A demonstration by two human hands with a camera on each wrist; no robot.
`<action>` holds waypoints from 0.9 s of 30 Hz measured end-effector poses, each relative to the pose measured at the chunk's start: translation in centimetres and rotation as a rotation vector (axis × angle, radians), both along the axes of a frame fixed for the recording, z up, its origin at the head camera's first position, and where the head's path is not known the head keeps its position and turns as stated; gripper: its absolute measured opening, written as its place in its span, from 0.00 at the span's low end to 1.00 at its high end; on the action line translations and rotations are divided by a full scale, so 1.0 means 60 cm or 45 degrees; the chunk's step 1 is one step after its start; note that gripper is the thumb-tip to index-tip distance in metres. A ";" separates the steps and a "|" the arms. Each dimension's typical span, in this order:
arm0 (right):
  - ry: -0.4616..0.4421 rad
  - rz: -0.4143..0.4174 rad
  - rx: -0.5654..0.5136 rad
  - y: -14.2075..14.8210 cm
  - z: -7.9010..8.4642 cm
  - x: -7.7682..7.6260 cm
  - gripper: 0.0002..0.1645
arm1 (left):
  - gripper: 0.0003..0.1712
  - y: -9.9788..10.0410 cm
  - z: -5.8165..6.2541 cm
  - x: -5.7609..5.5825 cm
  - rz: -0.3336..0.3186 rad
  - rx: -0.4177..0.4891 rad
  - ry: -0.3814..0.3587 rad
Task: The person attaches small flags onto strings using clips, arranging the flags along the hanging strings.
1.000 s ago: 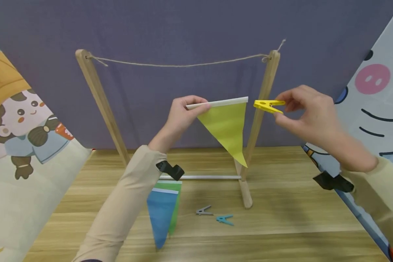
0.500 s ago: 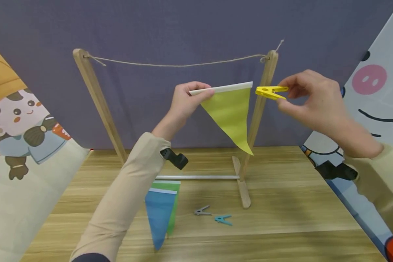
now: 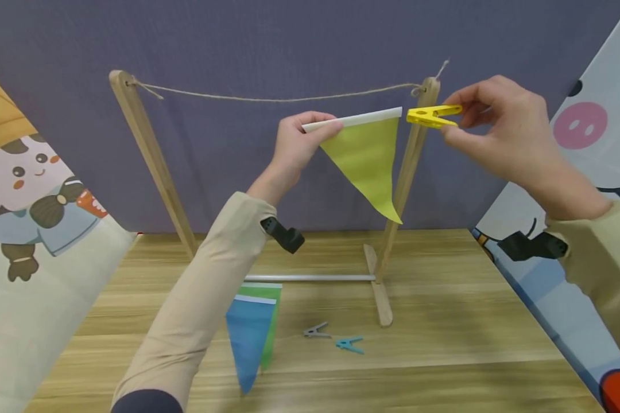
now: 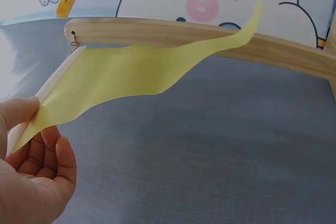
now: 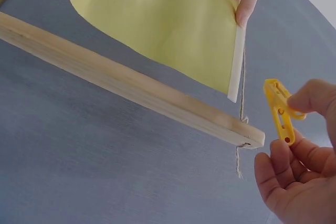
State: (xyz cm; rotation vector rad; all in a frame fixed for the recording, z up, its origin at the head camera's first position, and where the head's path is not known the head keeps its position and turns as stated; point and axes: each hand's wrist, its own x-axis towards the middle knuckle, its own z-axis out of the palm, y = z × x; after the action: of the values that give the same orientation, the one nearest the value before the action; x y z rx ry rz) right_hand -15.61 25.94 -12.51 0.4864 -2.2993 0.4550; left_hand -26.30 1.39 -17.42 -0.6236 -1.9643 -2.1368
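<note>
My left hand (image 3: 302,140) pinches the left end of the white top strip of a yellow pennant (image 3: 369,152). The pennant hangs point down, its strip just below the twine (image 3: 268,100) strung between two wooden posts. In the left wrist view, thumb and fingers grip the white strip (image 4: 52,80). To the right, my right hand (image 3: 511,129) holds a yellow clothespin (image 3: 431,116) by its handle ends, its nose toward the pennant's right corner. In the right wrist view the clothespin (image 5: 281,111) sits between thumb and fingers, apart from the pennant.
The right post (image 3: 410,166) stands behind the clothespin; the left post (image 3: 152,155) is farther off. On the wooden table (image 3: 434,344) lie a blue pennant (image 3: 250,338) over a green pennant (image 3: 272,338), a grey clothespin (image 3: 317,331) and a teal clothespin (image 3: 349,344). A crossbar (image 3: 310,277) joins the stand low down.
Both hands have risen, carrying the yellow pennant and the yellow clothespin up toward the twine, with a slight drift right. The things on the table stay put.
</note>
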 end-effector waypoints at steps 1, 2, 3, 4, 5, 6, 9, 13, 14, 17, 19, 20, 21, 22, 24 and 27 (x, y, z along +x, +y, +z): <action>-0.010 -0.005 -0.009 0.000 0.002 -0.001 0.16 | 0.08 0.000 0.001 -0.001 0.001 0.005 -0.010; -0.022 -0.009 -0.018 -0.001 0.004 -0.002 0.16 | 0.08 0.001 0.001 -0.002 -0.002 0.015 -0.018; -0.031 -0.010 -0.026 -0.001 0.006 -0.003 0.17 | 0.08 0.002 0.002 -0.003 -0.004 0.028 -0.026; -0.039 -0.015 -0.037 -0.002 0.008 -0.004 0.17 | 0.08 0.002 0.003 -0.004 -0.009 0.043 -0.034; -0.049 -0.019 -0.051 -0.003 0.010 -0.005 0.17 | 0.08 0.003 0.003 -0.006 -0.012 0.060 -0.040; -0.058 -0.023 -0.066 -0.003 0.013 -0.007 0.18 | 0.08 0.004 0.004 -0.007 -0.014 0.076 -0.045; -0.092 -0.034 -0.106 -0.006 0.023 -0.011 0.19 | 0.09 0.008 0.007 -0.011 -0.023 0.131 -0.062; -0.122 -0.024 -0.133 -0.009 0.039 -0.018 0.20 | 0.11 0.015 0.013 -0.013 -0.040 0.199 -0.118; -0.124 -0.016 -0.135 -0.009 0.042 -0.020 0.20 | 0.11 0.017 0.014 -0.013 -0.045 0.213 -0.133; -0.123 0.018 -0.125 -0.011 0.052 -0.025 0.20 | 0.11 0.020 0.016 -0.017 -0.046 0.233 -0.152; -0.131 0.035 -0.121 -0.012 0.057 -0.030 0.20 | 0.11 0.022 0.017 -0.020 -0.037 0.232 -0.149; -0.135 0.042 -0.119 -0.013 0.059 -0.033 0.20 | 0.12 0.023 0.018 -0.021 -0.033 0.232 -0.145; -0.141 0.048 -0.115 -0.014 0.062 -0.036 0.20 | 0.12 0.024 0.019 -0.022 -0.027 0.228 -0.139; -0.138 0.053 -0.102 -0.015 0.063 -0.039 0.21 | 0.12 0.025 0.019 -0.023 -0.023 0.225 -0.136; -0.132 0.058 -0.081 -0.017 0.067 -0.045 0.21 | 0.13 0.026 0.021 -0.025 -0.017 0.217 -0.133; -0.111 0.065 -0.033 -0.023 0.073 -0.054 0.22 | 0.13 0.027 0.024 -0.028 -0.008 0.206 -0.129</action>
State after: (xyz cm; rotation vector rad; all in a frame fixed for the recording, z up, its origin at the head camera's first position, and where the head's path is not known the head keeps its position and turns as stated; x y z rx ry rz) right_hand -18.87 24.57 -8.10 0.5232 -2.3659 0.5397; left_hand -27.98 2.98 -15.98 -0.5043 -1.8143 -2.3444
